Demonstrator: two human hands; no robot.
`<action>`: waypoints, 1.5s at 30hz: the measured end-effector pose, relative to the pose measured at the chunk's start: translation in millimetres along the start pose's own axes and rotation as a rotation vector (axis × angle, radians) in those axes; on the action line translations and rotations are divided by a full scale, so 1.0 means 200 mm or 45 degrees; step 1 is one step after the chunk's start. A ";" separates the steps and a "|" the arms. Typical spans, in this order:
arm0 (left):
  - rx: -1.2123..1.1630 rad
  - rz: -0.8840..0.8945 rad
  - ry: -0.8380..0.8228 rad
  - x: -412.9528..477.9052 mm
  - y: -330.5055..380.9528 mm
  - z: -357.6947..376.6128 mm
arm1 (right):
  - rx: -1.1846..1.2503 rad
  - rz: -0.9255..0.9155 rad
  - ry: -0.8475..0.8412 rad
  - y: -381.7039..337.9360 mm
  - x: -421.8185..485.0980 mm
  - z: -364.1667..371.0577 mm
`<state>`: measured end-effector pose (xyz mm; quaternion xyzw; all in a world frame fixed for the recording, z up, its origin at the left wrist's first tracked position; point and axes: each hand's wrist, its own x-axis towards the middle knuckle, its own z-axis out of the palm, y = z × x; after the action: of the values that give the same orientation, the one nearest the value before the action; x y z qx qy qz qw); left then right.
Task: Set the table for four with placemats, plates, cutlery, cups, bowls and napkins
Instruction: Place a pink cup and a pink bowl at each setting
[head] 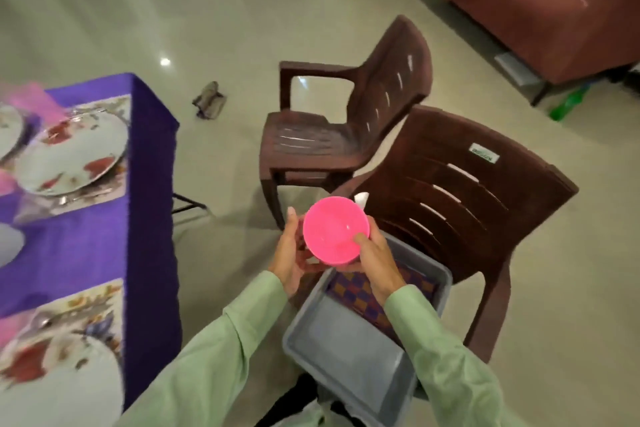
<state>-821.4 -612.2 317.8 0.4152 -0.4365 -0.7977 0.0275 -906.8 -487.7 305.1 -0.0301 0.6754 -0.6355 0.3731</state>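
The person stands beside the surface (86,246), which is covered with a purple cloth and lies at the left of the view. Both hands hold one pink bowl (335,235) in the air, above the floor and the near edge of a grey tray (339,333), well apart from the surface. The left hand (291,253) supports the bowl from below with curled fingers (306,262), the thumb standing beside the rim. The right hand (375,260) pinches the rim, its thumb inside the bowl and the other fingers hidden behind it. The tray rests on the seat of the near brown chair (460,204) and holds a checked cloth (381,291). A second brown chair (311,142) stands just behind, with its back towards the first. On the surface, a far placemat (117,107) carries a flowered plate (72,156), with a pink napkin (31,97) next to it, and a near placemat (97,302) carries another plate (69,381). The room has a shiny pale tiled floor (225,28); a dark rag (209,100) lies on it, and a green bottle (568,102) lies near a brown sofa (536,10) at the far right.
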 end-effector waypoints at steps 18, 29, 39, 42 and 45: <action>-1.108 0.389 0.433 -0.65 0.17 -1.18 | -0.896 -0.235 -0.842 -0.23 -0.28 1.49; -1.234 0.547 0.776 -0.89 0.14 -1.67 | -1.354 -1.220 -1.040 -0.17 -0.37 2.16; -1.491 0.780 1.071 -0.97 0.10 -1.93 | -1.453 -1.789 -1.572 -0.13 -0.46 2.75; -1.628 0.870 1.183 -0.95 0.12 -1.97 | -1.462 -1.908 -1.752 -0.14 -0.47 2.88; -1.707 0.934 1.272 -0.92 0.13 -1.97 | -1.455 -2.014 -1.891 -0.14 -0.48 2.96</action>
<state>-438.3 -817.8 346.1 0.4446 0.0766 -0.5528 0.7006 -529.6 -939.0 425.6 -0.9460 0.2759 -0.1279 0.1121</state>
